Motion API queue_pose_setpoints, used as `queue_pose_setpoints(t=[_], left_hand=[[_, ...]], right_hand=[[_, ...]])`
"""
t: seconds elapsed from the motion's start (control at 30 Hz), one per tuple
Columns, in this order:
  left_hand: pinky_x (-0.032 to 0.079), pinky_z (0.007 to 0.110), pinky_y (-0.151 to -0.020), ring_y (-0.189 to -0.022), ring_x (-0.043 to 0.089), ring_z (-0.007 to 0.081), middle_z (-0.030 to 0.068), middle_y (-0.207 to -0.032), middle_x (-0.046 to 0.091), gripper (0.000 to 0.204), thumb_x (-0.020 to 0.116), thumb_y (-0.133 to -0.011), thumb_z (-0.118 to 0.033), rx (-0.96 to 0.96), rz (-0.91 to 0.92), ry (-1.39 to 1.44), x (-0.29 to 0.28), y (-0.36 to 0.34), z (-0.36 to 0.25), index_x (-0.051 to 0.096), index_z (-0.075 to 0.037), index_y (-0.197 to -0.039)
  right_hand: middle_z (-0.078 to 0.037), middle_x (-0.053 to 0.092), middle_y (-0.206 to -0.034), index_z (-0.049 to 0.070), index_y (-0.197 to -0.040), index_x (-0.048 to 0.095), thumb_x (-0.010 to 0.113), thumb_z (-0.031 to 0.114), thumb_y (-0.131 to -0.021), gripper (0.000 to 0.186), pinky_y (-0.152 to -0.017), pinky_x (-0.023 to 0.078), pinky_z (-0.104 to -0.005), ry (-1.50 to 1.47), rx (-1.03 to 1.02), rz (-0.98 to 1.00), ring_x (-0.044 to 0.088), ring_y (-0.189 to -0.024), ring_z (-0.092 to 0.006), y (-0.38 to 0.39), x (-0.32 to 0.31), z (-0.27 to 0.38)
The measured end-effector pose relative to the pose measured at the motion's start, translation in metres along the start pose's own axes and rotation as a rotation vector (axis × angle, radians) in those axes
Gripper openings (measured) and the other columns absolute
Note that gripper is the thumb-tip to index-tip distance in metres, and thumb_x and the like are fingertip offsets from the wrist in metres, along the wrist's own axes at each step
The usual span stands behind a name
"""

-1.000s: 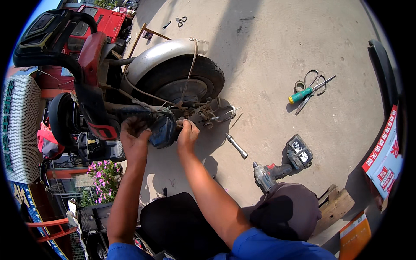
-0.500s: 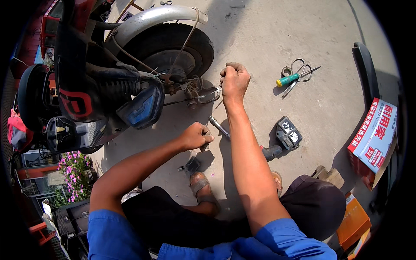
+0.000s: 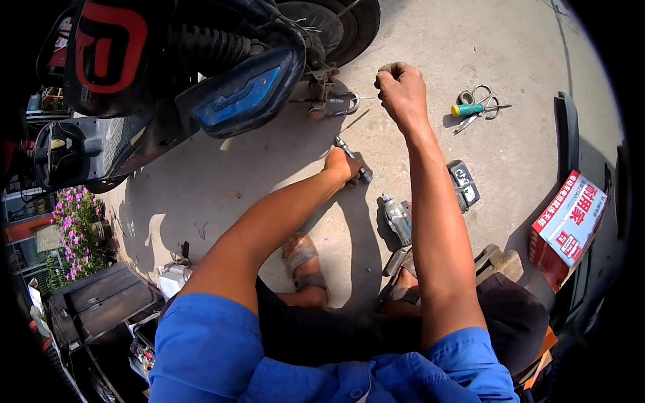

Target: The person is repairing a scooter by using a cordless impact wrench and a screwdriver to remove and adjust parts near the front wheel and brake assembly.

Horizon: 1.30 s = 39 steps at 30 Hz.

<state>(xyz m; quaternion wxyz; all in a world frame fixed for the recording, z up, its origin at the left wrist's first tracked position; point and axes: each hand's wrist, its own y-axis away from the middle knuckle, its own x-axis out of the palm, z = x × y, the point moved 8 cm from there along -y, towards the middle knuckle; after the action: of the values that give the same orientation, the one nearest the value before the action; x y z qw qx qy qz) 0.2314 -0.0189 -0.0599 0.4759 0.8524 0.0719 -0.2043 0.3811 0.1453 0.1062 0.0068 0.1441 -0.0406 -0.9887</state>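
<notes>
My left hand (image 3: 341,166) is closed around a chrome socket extension (image 3: 345,147) low over the concrete. The socket extension's two ends stick out past my fingers. Farther right, my right hand (image 3: 402,94) is raised with its fingers curled and pinched; whatever they may hold is hidden. Left of this hand, a thin cable end and metal loop (image 3: 354,103) project from the scooter's (image 3: 245,94) rear axle area. A cordless impact wrench (image 3: 398,220) lies on the ground, partly covered by my right forearm, with its battery (image 3: 463,185) on the forearm's other side.
The scooter's rear wheel (image 3: 368,30) stands at the top. A green-handled screwdriver (image 3: 470,109), scissors (image 3: 494,111) and a tape roll (image 3: 465,97) lie to the right. Beyond are a red-and-white box (image 3: 570,218) and a wooden block (image 3: 500,265). Pink flowers (image 3: 72,228) grow at left.
My left hand has moved up and right and taken hold of the socket extension, which lay on the ground. My right hand has moved away from the axle. The view has shifted.
</notes>
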Motion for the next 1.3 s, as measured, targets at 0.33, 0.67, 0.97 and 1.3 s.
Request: queue_pose_setpoints(t=[0.33, 0.67, 0.97, 1.3], left_hand=[[0.050, 0.026, -0.045, -0.045, 0.056, 0.0125, 0.0045, -0.060, 0.058, 0.018, 0.066, -0.088, -0.016, 0.107, 0.501, 0.113, -0.041, 0.054, -0.032, 0.060, -0.002, -0.077], [0.054, 0.025, -0.063, -0.066, 0.064, 0.0109, 0.0018, -0.073, 0.062, 0.026, 0.069, -0.091, -0.030, 0.262, 0.695, 0.254, -0.074, 0.117, -0.033, 0.057, -0.008, -0.086], [0.056, 0.033, -0.077, -0.082, 0.064, 0.0131, 0.0027, -0.088, 0.061, 0.029, 0.067, -0.091, -0.035, 0.415, 0.641, 0.305, -0.094, 0.115, -0.059, 0.057, -0.009, -0.100], [0.057, 0.032, -0.076, -0.088, 0.066, 0.0163, 0.0070, -0.094, 0.066, 0.025, 0.067, -0.092, -0.029, 0.449, 0.536, 0.417, -0.129, 0.121, -0.075, 0.059, -0.007, -0.100]], right_hand=[[-0.027, 0.064, -0.077, -0.005, -0.078, 0.063, 0.057, 0.009, -0.078, 0.015, -0.071, 0.051, -0.0472, 0.827, -0.625, 0.450, 0.063, -0.078, -0.0437, 0.001, 0.044, 0.062], [-0.024, 0.057, -0.113, -0.005, -0.125, 0.049, 0.070, 0.007, -0.068, 0.061, -0.089, 0.050, -0.0412, 1.076, -0.407, 1.318, 0.057, -0.108, -0.0386, 0.178, -0.045, -0.106], [-0.023, 0.064, -0.097, -0.006, -0.115, 0.050, 0.071, 0.011, -0.071, 0.052, -0.079, 0.053, -0.0427, 1.104, -0.386, 1.456, 0.065, -0.093, -0.0388, 0.189, -0.032, -0.123], [-0.022, 0.067, -0.089, -0.003, -0.104, 0.060, 0.079, 0.019, -0.066, 0.048, -0.078, 0.054, -0.0401, 1.096, -0.341, 1.461, 0.067, -0.091, -0.0353, 0.169, -0.031, -0.071]])
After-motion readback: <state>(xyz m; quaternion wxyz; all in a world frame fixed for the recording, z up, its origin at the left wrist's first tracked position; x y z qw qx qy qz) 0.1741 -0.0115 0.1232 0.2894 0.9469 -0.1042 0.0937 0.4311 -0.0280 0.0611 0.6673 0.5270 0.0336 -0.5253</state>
